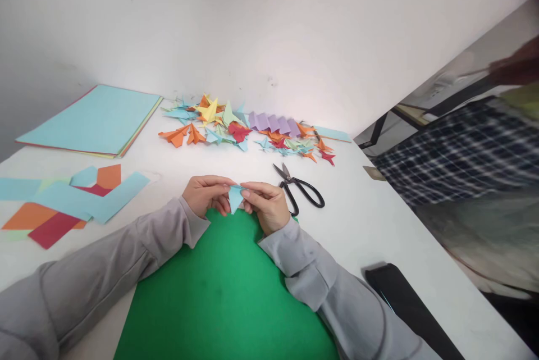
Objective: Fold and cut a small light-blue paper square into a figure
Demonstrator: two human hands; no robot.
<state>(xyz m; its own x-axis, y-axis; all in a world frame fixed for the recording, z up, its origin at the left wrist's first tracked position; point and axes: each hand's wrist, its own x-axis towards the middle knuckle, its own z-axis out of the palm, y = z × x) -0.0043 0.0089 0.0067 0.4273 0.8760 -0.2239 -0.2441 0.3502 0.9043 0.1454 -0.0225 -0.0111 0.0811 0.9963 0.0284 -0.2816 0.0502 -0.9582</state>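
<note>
A small folded light-blue paper piece (234, 197) is held between both of my hands over the far edge of a green sheet (227, 298). My left hand (206, 194) pinches its left side with fingers closed. My right hand (266, 205) pinches its right side the same way. Both wrists are in grey sleeves. The paper's point hangs downward between my fingers.
Black scissors (300, 188) lie just right of my right hand. A heap of folded coloured paper shapes (244, 130) sits by the wall. A stack of paper sheets (95, 119) and cut strips (71, 203) lie left. A person in a checked shirt (458, 152) is at right.
</note>
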